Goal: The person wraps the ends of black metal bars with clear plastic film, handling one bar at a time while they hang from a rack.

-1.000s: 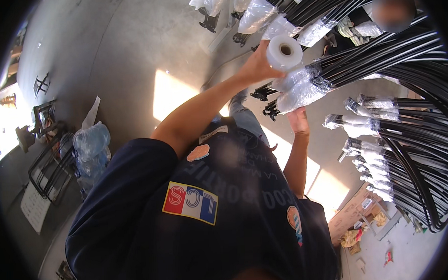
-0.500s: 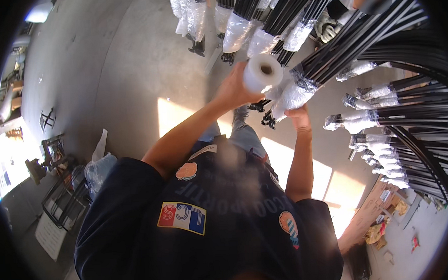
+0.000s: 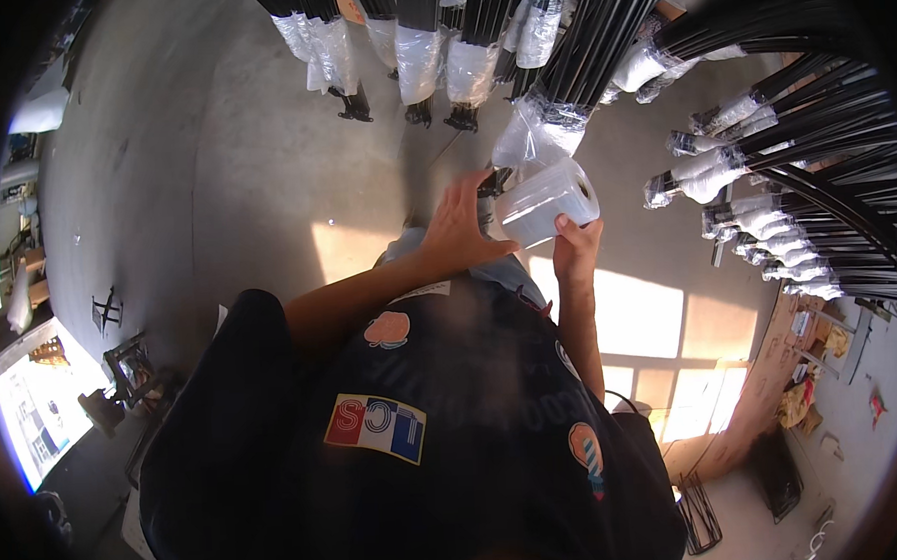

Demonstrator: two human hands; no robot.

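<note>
A roll of clear stretch film [image 3: 539,208] is tilted in front of me, its hollow core facing up and to the right. My right hand [image 3: 575,246] grips it at that end, with the thumb on its side. My left hand [image 3: 458,228] is open beside the roll's other end, fingers stretched out and slightly blurred. Just beyond the roll, a bundle of black rods [image 3: 599,48] has its near end covered in film wrapping [image 3: 547,126]. The roll hides part of the dark fittings at the tip of that bundle.
Several more black rod bundles with film-wrapped ends stand at the far side [image 3: 419,66] and along the right [image 3: 709,174]. Sunlit patches lie on the concrete floor [image 3: 264,188]. A metal stand [image 3: 128,379] is at the left; a dark chair-like object [image 3: 772,476] is at the lower right.
The roll has passed from my left hand to my right and come nearer. My right hand has left the wrapped bundle, and my left hand has opened. The view has shifted to the right.
</note>
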